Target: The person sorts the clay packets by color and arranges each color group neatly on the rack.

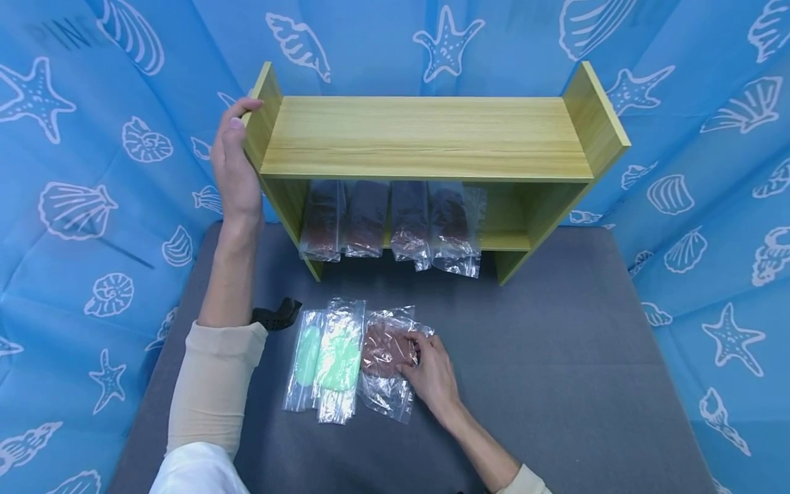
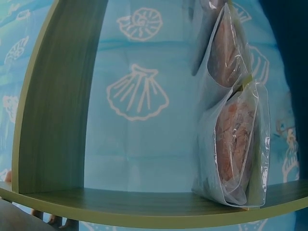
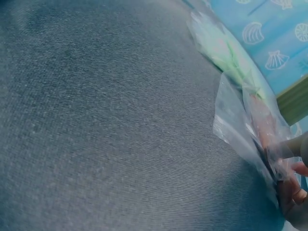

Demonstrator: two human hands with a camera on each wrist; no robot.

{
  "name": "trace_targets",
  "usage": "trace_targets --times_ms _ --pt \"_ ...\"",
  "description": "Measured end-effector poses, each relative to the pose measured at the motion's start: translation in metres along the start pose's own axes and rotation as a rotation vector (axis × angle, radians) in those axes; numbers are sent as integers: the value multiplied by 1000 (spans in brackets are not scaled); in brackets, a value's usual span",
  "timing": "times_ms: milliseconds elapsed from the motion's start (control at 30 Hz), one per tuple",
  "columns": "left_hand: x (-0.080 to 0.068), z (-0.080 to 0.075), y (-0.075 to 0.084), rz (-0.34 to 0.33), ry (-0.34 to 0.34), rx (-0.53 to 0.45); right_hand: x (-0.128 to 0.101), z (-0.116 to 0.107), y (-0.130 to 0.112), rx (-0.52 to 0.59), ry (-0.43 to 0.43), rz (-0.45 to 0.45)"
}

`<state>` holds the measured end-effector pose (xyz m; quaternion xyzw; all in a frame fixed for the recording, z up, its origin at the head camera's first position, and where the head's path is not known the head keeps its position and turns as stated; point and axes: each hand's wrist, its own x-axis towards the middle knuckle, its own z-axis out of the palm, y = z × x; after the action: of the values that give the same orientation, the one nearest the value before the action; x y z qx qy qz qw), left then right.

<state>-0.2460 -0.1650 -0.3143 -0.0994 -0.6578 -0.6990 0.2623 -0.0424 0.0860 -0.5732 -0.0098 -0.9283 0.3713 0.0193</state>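
My left hand [image 1: 237, 120] grips the top of the left side panel of a yellow-green wooden shelf [image 1: 426, 134], fingers curled over its edge. My right hand [image 1: 415, 350] pinches a clear plastic bag with brown contents [image 1: 382, 350] that lies on the grey mat. The right wrist view shows that brown bag [image 3: 255, 120] with my fingers [image 3: 293, 178] curled on its plastic. Two bags with green contents [image 1: 336, 357] lie just left of it. Several brown-filled bags [image 1: 409, 223] stand on the lower shelf board. In the left wrist view, two of these bags [image 2: 236, 144] lean upright.
A grey mat [image 1: 555, 357] covers the table, with open surface to the right of the bags. A blue sea-shell cloth [image 1: 710, 171] hangs behind and on both sides. A small black object [image 1: 276, 314] lies beside my left forearm. The lower shelf's right end [image 1: 506, 237] holds nothing.
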Motion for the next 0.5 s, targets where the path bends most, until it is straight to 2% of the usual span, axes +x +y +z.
trace_targets --times_ms 333,500 --pt "-4 4 9 5 -3 1 3 -4 7 75 -12 -35" --pt "-7 7 16 10 -2 -8 2 -7 9 30 10 -33"
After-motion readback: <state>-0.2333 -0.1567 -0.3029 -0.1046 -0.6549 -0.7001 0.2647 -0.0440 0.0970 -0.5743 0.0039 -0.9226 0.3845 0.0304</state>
